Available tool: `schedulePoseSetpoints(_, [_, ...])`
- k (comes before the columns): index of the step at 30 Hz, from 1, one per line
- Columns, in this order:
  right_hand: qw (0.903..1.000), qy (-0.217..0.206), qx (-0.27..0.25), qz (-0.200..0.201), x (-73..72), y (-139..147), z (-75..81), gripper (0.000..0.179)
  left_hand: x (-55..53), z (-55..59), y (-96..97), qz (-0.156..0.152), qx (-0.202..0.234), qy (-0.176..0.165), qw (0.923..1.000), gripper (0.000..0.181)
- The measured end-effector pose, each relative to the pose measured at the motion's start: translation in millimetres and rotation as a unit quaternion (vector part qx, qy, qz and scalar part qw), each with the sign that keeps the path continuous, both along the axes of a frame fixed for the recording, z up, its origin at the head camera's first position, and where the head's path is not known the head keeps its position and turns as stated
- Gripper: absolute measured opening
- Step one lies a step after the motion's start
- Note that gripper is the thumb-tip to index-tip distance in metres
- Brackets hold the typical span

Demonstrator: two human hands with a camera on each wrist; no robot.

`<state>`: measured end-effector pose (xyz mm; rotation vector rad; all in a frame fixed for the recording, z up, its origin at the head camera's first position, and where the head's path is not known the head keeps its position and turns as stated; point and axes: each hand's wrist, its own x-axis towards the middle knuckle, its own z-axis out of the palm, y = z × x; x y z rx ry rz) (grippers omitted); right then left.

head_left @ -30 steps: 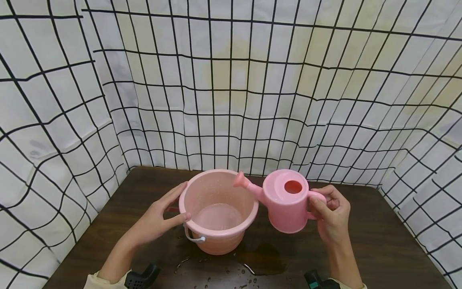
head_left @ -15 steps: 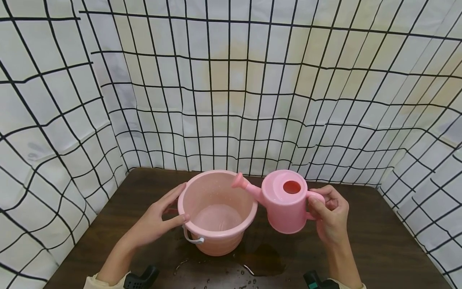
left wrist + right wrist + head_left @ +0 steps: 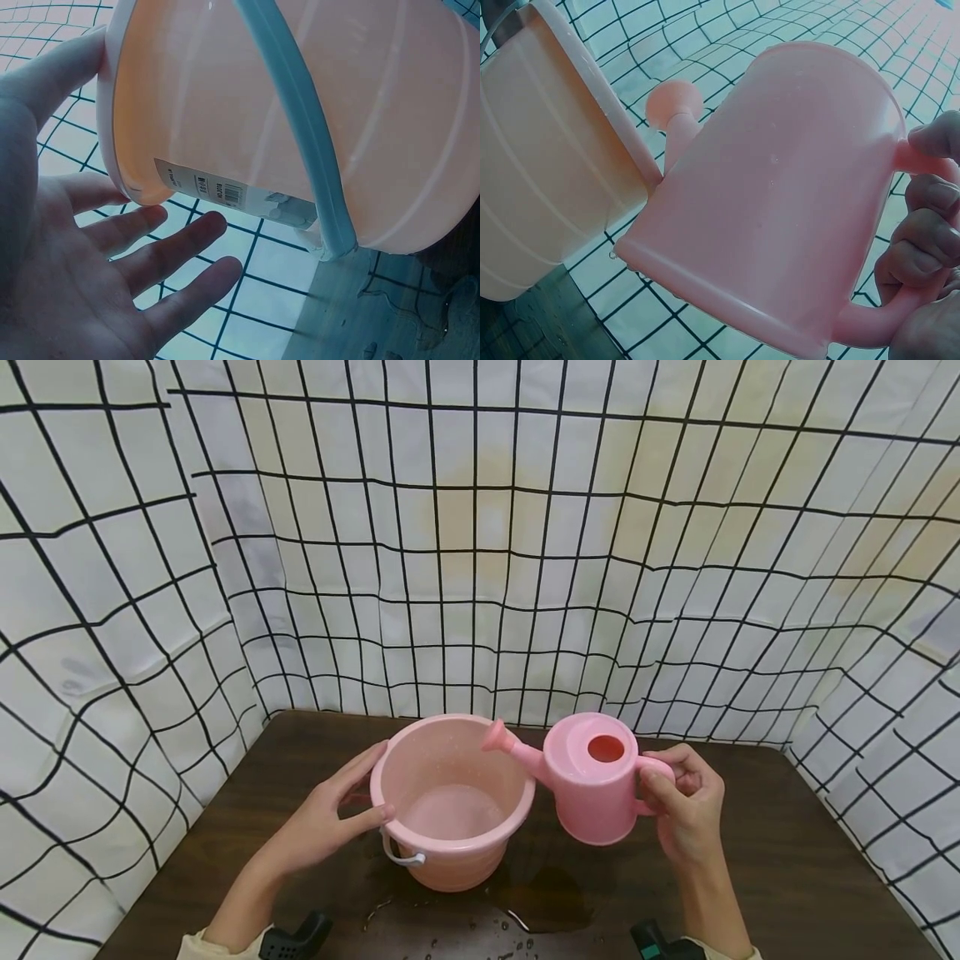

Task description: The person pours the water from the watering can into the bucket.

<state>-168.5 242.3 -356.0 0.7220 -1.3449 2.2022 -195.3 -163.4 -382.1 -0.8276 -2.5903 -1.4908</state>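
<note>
My left hand [image 3: 318, 822] rests against the left side of a light pink bucket [image 3: 450, 868], thumb and forefinger touching its rim. In the left wrist view, the other fingers [image 3: 176, 255] are extended and off the wall. Water appears to lie at the bottom of the bucket. A pink watering can [image 3: 597, 802] hangs to the right of it, its handle gripped by my right hand [image 3: 693, 802]. Its spout, with a sprinkler head [image 3: 497, 735], reaches over the bucket's right rim. Drops cling to the can's bottom edge in the right wrist view.
The dark wooden table [image 3: 787, 860] has a puddle [image 3: 551, 902] and scattered drops in front of the bucket. White cloth walls with a black grid [image 3: 480, 568] stand behind and at both sides. The bucket's grey carrying handle [image 3: 300, 97] hangs down its side.
</note>
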Motion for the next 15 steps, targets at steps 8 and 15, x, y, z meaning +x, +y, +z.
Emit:
schedulePoseSetpoints(8, [1.0000, 0.005, 0.001, 0.005, -1.1, 0.9, -0.5, 0.021, -0.2, -0.9, 0.2, 0.005, -0.003, 0.001, 1.0000, 0.071])
schedulePoseSetpoints(15, [0.9999, -0.007, 0.003, -0.006, -0.8, 1.2, -0.3, 0.021, -0.4, -1.5, -0.3, 0.007, -0.004, -0.004, 1.0000, 0.071])
